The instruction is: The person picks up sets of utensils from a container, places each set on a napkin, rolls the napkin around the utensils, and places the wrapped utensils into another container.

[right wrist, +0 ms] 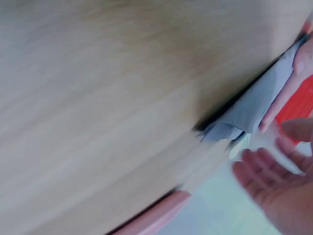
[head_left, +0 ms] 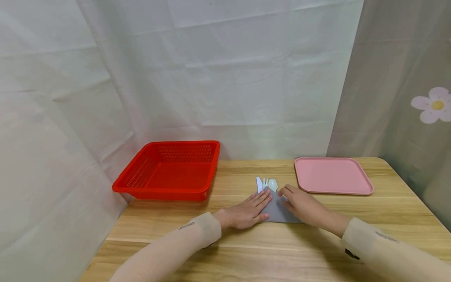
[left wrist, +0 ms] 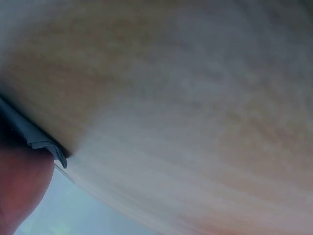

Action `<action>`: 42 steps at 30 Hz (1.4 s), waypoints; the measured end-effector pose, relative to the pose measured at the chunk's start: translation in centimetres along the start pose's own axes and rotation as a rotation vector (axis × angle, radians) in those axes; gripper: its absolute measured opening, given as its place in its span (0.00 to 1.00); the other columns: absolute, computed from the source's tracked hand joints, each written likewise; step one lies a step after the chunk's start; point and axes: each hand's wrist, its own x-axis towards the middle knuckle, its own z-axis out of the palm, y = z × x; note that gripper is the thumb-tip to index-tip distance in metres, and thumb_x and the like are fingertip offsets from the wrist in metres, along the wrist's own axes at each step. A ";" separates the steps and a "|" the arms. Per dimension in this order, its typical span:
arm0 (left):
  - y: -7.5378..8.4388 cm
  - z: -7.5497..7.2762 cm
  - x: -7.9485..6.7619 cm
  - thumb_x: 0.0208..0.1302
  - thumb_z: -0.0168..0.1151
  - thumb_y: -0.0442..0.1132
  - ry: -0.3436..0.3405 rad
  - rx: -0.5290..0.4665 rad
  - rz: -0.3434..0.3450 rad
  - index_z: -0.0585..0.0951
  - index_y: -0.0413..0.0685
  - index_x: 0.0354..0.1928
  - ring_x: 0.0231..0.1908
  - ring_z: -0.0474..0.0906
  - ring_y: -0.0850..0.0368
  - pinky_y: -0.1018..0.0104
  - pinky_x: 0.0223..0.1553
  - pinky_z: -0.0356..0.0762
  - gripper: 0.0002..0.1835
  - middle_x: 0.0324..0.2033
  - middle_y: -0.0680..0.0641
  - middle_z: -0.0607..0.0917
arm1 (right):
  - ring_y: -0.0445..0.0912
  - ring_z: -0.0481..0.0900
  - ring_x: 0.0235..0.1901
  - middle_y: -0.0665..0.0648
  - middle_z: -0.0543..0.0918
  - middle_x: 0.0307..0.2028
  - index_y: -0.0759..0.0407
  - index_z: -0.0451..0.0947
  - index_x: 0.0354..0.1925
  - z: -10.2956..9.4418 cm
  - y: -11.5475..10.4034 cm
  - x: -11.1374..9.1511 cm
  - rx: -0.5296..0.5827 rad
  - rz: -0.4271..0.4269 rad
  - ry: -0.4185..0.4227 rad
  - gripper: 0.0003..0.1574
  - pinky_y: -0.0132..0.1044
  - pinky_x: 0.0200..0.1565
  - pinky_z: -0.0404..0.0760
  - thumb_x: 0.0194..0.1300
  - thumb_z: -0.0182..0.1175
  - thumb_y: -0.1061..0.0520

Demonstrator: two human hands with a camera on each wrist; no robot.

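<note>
A grey cloth napkin [head_left: 276, 213] lies folded over a white knife [head_left: 259, 185], fork [head_left: 265, 182] and spoon [head_left: 273, 184], whose upper ends stick out at the far edge. My left hand [head_left: 246, 211] rests flat on the napkin's left part, fingers straight. Over its right part hovers my right hand [head_left: 304, 203]; in the right wrist view this hand [right wrist: 279, 188] has loosely bent fingers with nothing between them, apart from the napkin [right wrist: 254, 103]. The left wrist view catches only a napkin edge [left wrist: 29, 129] and part of the left hand [left wrist: 22, 188].
A red plastic basket [head_left: 208, 188] stands on the wooden table [head_left: 239, 250] at the back left. At the back right lies a pink tray [head_left: 329, 176]. Pale curtains [head_left: 246, 78] hang behind the table and along both sides.
</note>
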 end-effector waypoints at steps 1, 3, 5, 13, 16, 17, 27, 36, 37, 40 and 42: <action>0.0 0.0 0.0 0.84 0.32 0.61 0.004 0.005 0.003 0.39 0.47 0.84 0.82 0.28 0.55 0.54 0.80 0.35 0.40 0.84 0.50 0.35 | 0.49 0.84 0.46 0.58 0.82 0.50 0.64 0.80 0.54 -0.1 -0.1 -0.2 -0.016 -0.062 0.003 0.18 0.46 0.47 0.85 0.67 0.69 0.66; 0.0 0.0 0.0 0.84 0.32 0.60 0.010 0.009 0.009 0.39 0.46 0.84 0.82 0.29 0.54 0.54 0.80 0.35 0.39 0.84 0.49 0.35 | 0.55 0.81 0.59 0.61 0.81 0.59 0.64 0.78 0.62 -0.3 -0.3 -0.9 -0.037 -0.165 -0.015 0.23 0.51 0.57 0.82 0.71 0.67 0.61; 0.0 0.1 0.0 0.84 0.31 0.60 0.006 0.013 0.009 0.38 0.47 0.84 0.82 0.28 0.53 0.54 0.80 0.35 0.39 0.84 0.49 0.34 | 0.58 0.74 0.68 0.62 0.76 0.68 0.62 0.73 0.70 -0.4 -0.3 -1.7 -0.058 -0.240 -0.055 0.29 0.53 0.67 0.73 0.77 0.62 0.54; 0.0 0.1 0.0 0.84 0.28 0.62 -0.022 0.006 -0.001 0.36 0.48 0.84 0.81 0.25 0.55 0.55 0.80 0.32 0.40 0.83 0.51 0.31 | 0.59 0.58 0.78 0.60 0.57 0.81 0.57 0.55 0.82 0.1 0.4 -4.4 -0.053 -0.359 -0.189 0.41 0.33 0.78 0.35 0.82 0.51 0.43; 0.0 0.1 0.0 0.84 0.28 0.62 -0.017 0.007 0.002 0.37 0.48 0.84 0.81 0.25 0.55 0.56 0.80 0.31 0.39 0.83 0.51 0.32 | 0.57 0.57 0.78 0.59 0.55 0.81 0.57 0.52 0.83 0.5 0.8 -4.8 -0.052 -0.358 -0.227 0.42 0.30 0.77 0.35 0.83 0.50 0.42; 0.0 0.1 0.0 0.84 0.28 0.62 -0.018 0.008 0.003 0.37 0.48 0.84 0.81 0.26 0.55 0.56 0.80 0.31 0.39 0.83 0.50 0.32 | 0.57 0.57 0.78 0.59 0.55 0.82 0.56 0.52 0.83 0.7 0.9 -4.9 -0.051 -0.357 -0.236 0.42 0.30 0.77 0.35 0.83 0.49 0.42; 0.0 0.0 0.0 0.84 0.28 0.61 -0.026 0.012 0.000 0.36 0.50 0.84 0.81 0.25 0.56 0.57 0.80 0.30 0.39 0.83 0.52 0.31 | 0.57 0.57 0.78 0.59 0.55 0.82 0.58 0.52 0.83 1.8 1.1 -4.9 0.006 -0.364 -0.250 0.41 0.34 0.78 0.43 0.83 0.48 0.43; 0.0 0.4 0.1 0.83 0.27 0.62 -0.016 0.023 -0.007 0.36 0.51 0.84 0.81 0.25 0.56 0.58 0.80 0.30 0.39 0.83 0.53 0.31 | 0.62 0.58 0.77 0.63 0.55 0.81 0.61 0.52 0.82 1.8 1.5 -5.5 0.020 -0.396 -0.256 0.42 0.31 0.77 0.38 0.82 0.52 0.46; 0.0 0.4 0.1 0.83 0.27 0.63 -0.019 0.019 -0.008 0.36 0.51 0.84 0.81 0.25 0.56 0.58 0.80 0.30 0.39 0.83 0.53 0.30 | 0.62 0.58 0.77 0.64 0.55 0.81 0.61 0.52 0.82 1.8 1.5 -5.5 0.025 -0.398 -0.259 0.42 0.31 0.77 0.37 0.82 0.53 0.47; 0.0 0.3 0.2 0.83 0.27 0.63 -0.024 0.010 -0.016 0.36 0.52 0.84 0.81 0.25 0.57 0.57 0.80 0.29 0.39 0.83 0.53 0.30 | 0.62 0.57 0.77 0.63 0.54 0.81 0.60 0.51 0.82 1.6 1.7 -5.7 0.031 -0.386 -0.275 0.41 0.30 0.77 0.34 0.82 0.51 0.46; -0.1 0.3 0.2 0.83 0.28 0.63 -0.024 0.006 -0.018 0.36 0.52 0.84 0.81 0.24 0.58 0.57 0.80 0.29 0.39 0.83 0.53 0.30 | 0.62 0.57 0.77 0.62 0.54 0.81 0.59 0.51 0.83 1.6 1.8 -5.9 0.031 -0.375 -0.283 0.41 0.30 0.77 0.34 0.83 0.50 0.46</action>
